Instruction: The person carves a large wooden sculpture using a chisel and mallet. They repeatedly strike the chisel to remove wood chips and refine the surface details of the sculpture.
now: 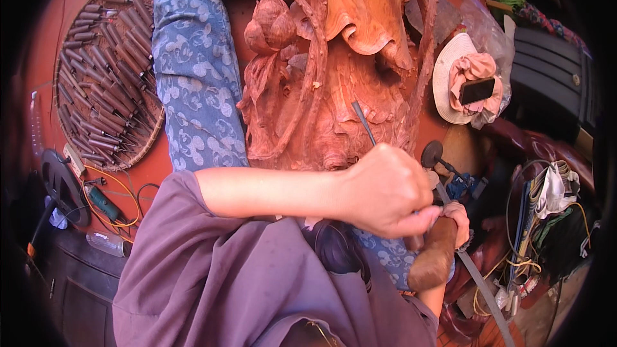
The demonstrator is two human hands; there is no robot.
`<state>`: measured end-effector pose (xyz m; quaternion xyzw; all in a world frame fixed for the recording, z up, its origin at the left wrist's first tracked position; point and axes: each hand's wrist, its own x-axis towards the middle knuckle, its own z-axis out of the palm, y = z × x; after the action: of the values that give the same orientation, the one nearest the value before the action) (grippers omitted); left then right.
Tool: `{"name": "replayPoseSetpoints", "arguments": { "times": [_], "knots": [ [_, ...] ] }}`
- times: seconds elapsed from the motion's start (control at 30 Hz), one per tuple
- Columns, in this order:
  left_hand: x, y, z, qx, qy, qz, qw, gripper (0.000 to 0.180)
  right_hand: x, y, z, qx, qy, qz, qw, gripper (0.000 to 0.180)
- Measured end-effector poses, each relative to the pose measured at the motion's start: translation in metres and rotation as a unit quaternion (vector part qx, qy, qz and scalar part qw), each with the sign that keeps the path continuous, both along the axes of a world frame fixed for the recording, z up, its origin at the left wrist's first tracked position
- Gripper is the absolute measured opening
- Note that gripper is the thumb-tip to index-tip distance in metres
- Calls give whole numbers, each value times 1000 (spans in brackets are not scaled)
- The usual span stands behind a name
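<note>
- Left fingers point(408, 186) curl tight, no gap visible, round one chisel point(364, 123); its blade projects forward past the knuckles.
- Right fingers point(458, 216), just behind and right of the left fist, seem closed on one wooden mallet point(432, 258); grip partly hidden.
- One reddish wood carving point(340, 77) lies directly ahead of the left fingers; tip contact cannot be told.
- Done, by judgement: main forms are cut. Bud cluster point(267, 22), ahead and left of the fingers, and one smooth draped rim point(363, 16), farther straight ahead, read clearly.
- Left, by judgement: wood around the chisel tip looks rougher; refining seems unfinished there. Proportion left: uncertain.
- Ahead and right of the fingers: one pale hat point(445, 80), one pink cloth point(475, 63), one phone point(477, 92) on it.
- Well left of the fingers: one green power tool point(104, 203), one clear bottle point(107, 243).
- Far ahead-left: one round basket point(138, 156) of handled tools point(119, 87), several dozen; overlap prevents an exact count.
</note>
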<state>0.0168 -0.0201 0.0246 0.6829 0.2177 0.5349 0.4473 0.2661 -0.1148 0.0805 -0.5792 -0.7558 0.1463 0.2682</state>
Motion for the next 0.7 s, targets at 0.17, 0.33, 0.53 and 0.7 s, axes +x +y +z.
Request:
{"name": "replayPoseSetpoints", "arguments": {
  "times": [0.17,0.33,0.53,0.7],
  "knots": [
    [-1,-14,8,-28,-11,-59,998,32,-18,13,12,-63,-37,-50,996,40],
    [-1,-8,2,-48,-16,-46,998,33,-15,11,18,-9,-52,-7,999,35],
    [-2,0,-5,-71,-11,-23,997,32,-12,13,15,32,-84,81,993,29],
    [-3,0,-7,-72,-23,-27,997,29,-12,11,18,18,-187,99,977,28]
  ]
}}
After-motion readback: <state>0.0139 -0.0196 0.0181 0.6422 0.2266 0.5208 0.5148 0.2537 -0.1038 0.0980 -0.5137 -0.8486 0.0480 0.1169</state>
